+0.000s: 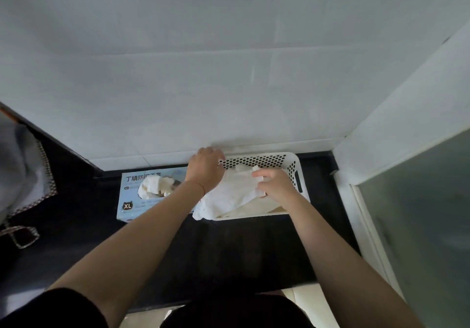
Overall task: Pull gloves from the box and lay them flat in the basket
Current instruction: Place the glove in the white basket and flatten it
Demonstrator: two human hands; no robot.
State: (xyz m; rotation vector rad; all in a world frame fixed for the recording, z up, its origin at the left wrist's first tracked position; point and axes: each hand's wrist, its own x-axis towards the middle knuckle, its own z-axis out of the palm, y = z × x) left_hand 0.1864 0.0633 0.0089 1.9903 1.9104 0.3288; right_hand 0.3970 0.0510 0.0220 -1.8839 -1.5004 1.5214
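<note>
White glove (229, 195) lies draped across the near-left rim of the perforated basket (292, 161), one end hanging over onto the dark counter (229, 246); the cream layers beneath it in the basket are probably more gloves. The box (132, 200), marked XL, sits just left of the basket with more gloves bunched up through its opening. Our right hand (274, 184) pinches the far edge of the glove between thumb and curled fingers. Our left hand (206, 169) rests on the glove's left part at the basket's far-left corner, fingers bent over; whether it grips or only presses, we cannot tell. Step in hand, as we judge it: spreading this glove flat. To do it well, we should draw the two hands apart to take out the wrinkles, bring the overhanging end inside the rim, then smooth with flat fingers before letting go. Thin material likely clings and folds back, so release slowly.
</note>
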